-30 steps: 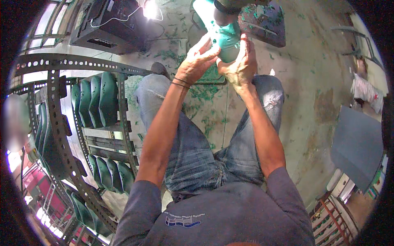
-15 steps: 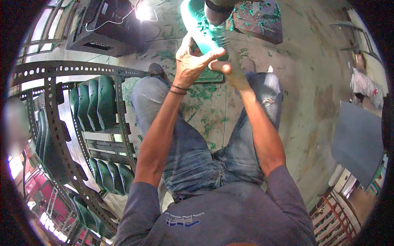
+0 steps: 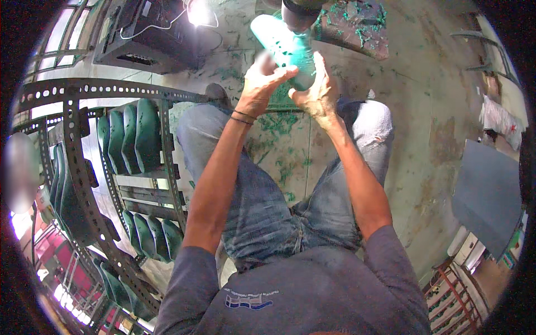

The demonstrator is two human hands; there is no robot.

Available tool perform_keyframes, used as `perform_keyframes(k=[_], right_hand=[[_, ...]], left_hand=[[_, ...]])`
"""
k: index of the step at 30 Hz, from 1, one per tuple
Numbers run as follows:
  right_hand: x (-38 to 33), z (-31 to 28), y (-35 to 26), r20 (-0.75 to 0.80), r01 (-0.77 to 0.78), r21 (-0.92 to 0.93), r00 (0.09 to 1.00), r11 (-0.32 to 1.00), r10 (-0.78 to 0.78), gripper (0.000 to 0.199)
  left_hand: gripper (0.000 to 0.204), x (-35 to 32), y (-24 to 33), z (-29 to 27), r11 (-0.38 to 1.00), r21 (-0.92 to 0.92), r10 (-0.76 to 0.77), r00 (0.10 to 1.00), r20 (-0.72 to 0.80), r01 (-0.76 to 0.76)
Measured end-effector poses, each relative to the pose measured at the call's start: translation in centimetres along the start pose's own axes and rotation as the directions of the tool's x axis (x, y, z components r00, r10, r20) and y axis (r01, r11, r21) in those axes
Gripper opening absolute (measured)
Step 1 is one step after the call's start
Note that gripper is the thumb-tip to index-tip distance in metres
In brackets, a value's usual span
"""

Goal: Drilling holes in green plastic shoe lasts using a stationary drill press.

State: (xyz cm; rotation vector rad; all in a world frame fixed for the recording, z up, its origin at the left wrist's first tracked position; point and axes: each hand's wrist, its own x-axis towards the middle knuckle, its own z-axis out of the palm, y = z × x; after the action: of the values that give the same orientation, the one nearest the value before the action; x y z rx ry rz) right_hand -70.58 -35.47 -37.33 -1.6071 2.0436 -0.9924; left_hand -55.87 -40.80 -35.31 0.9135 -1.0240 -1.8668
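A light green shoe last, brightly lit and dotted with dark shavings, is held out in front of me between both hands. It slants from upper left to lower right, its nearer end between my palms. My left hand grips its left side, thumb laid across toward the top. On the other side my right hand cups the nearer end, thumb underneath and fingers along the right edge. A dark rounded machine head hangs at the last's upper right side; whether they touch I cannot tell.
At my left stands a perforated metal rack with several dark green shoe lasts. A black cabinet and glowing lamp are at far left. Green shavings litter the floor and a brown block. A grey panel stands right.
The shoe last has come slightly nearer, so its far end now shows fully. My right hand has turned, its fingers now raised along the last's right edge. My right knee has shifted slightly outward.
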Motion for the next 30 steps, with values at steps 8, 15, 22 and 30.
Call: perform_keyframes(k=[8,15,22,30], right_hand=[[-0.7,0.0,-1.0,0.055,0.045,0.068,0.997,0.997,-0.049,0.091],[-1.3,0.9,1.4,0.035,0.115,0.102,0.992,0.988,-0.119,0.099],[-1.9,1.5,2.0,-0.003,0.142,0.242,0.989,0.96,-0.146,0.098],[-1.4,0.0,0.8,0.194,-0.042,0.328,0.981,0.944,-0.024,0.099]], left_hand=[[0.028,1.2,-2.1,-2.7,0.998,-0.036,-0.062,0.945,-0.322,0.054],[0.037,0.4,-0.5,-0.7,0.949,0.264,0.225,0.955,-0.192,-0.17],[0.073,-0.2,0.4,0.6,0.845,0.419,0.374,0.927,-0.019,-0.332],[0.077,-0.7,1.9,1.2,0.857,0.416,0.342,0.939,-0.02,-0.303]])
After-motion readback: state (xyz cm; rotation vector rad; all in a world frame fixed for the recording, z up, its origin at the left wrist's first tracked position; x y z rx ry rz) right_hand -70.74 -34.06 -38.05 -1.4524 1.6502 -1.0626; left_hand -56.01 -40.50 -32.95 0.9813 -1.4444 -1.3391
